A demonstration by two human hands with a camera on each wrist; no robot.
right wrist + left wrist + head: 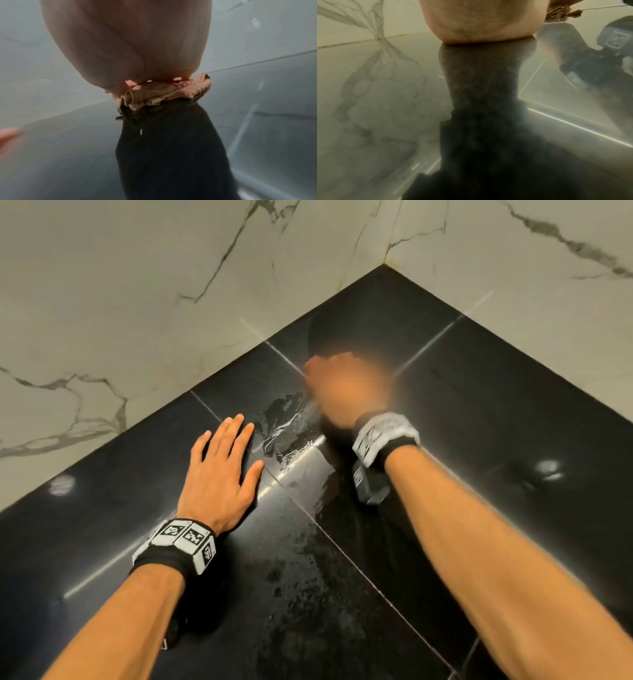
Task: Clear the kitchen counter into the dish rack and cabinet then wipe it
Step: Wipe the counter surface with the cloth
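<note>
The black tiled counter (479,422) fills the head view, and wet streaks (287,426) shine near its middle. My left hand (222,470) lies flat on the counter with straight, spread fingers and holds nothing. My right hand (346,388), blurred by motion, is bunched over a crumpled tan cloth beside the wet patch. From the right wrist, the cloth (164,93) shows pressed between the palm (128,44) and the glossy counter (68,155). In the left wrist view the heel of my left hand (479,20) rests on the counter, and the cloth (558,12) shows at top right.
White marble-veined wall tiles (137,302) enclose the counter on the left and at the back right, meeting in a corner (387,265). Pale grout lines (342,542) cross the black tiles. Ceiling lights reflect on the surface at the left and right.
</note>
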